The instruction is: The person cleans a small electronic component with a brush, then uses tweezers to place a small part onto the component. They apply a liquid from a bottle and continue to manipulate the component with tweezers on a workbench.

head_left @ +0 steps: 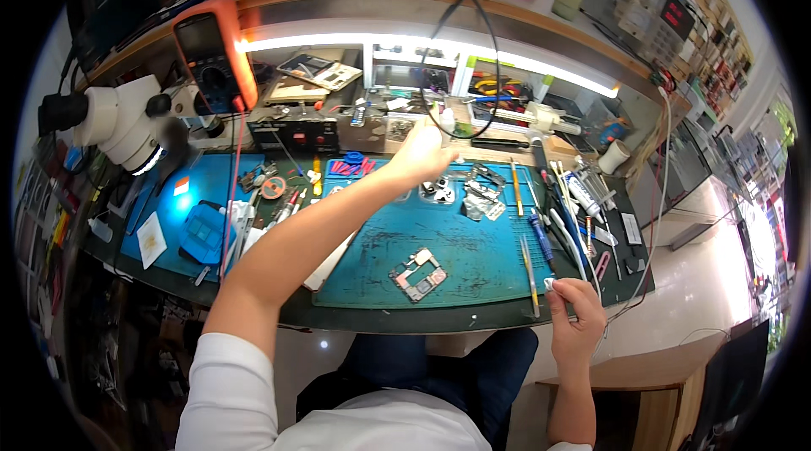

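My left hand [422,152] reaches across the bench to the front of the shelf, fingers stretched and thumb apart. Just beyond its fingertips is a small whitish bottle [447,119]; whether they touch is washed out by the light. Over the bench's front right edge, my right hand [576,316] pinches a small white wad [549,284], perhaps tissue. Between my arms a phone circuit board [418,274] lies flat on the blue mat [372,269]. Small metal parts [437,190] sit in a clear dish near my left wrist, beside crumpled silvery pieces [483,202].
Tweezers [530,276], a blue screwdriver [541,238] and several other tools crowd the right side. To the left are a blue holder [205,231], a microscope [114,117] and an orange multimeter [216,56]. A black cable loop [497,71] hangs before the lit shelf.
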A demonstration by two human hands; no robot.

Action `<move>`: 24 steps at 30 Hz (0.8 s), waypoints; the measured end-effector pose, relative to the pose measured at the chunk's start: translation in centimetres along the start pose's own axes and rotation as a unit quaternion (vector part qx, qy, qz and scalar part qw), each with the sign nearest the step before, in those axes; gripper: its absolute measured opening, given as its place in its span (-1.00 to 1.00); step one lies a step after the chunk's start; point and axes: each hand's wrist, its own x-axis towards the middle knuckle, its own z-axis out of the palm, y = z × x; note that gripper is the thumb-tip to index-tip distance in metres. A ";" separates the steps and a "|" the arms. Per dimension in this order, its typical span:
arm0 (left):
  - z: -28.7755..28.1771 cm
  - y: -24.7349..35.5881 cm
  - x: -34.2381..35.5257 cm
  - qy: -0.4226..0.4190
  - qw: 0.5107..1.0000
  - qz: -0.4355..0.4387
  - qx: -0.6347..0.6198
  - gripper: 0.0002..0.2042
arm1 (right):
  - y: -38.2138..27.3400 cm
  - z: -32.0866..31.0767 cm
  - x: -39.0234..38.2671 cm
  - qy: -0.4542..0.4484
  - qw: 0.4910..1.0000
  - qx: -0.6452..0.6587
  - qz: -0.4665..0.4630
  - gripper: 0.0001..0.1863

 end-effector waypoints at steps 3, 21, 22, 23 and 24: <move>1.9 -1.1 3.8 -0.027 0.988 -0.147 0.048 -0.44 | 0.3 -0.9 -0.6 0.008 1.000 0.015 0.010 -0.84; -9.0 10.0 -15.9 -0.071 0.947 0.298 0.102 -0.51 | -1.0 3.4 -1.0 -0.212 0.697 0.530 0.434 -0.70; -9.8 10.1 -16.8 -0.060 0.940 0.307 0.138 -0.52 | -1.2 4.1 -1.1 -0.232 0.685 0.540 0.432 -0.67; -10.3 10.3 -17.1 -0.059 0.932 0.320 0.161 -0.52 | -1.6 4.6 -1.0 -0.239 0.673 0.546 0.437 -0.67; -10.7 10.5 -17.3 -0.058 0.923 0.333 0.183 -0.53 | -2.0 4.9 -0.8 -0.247 0.662 0.552 0.443 -0.67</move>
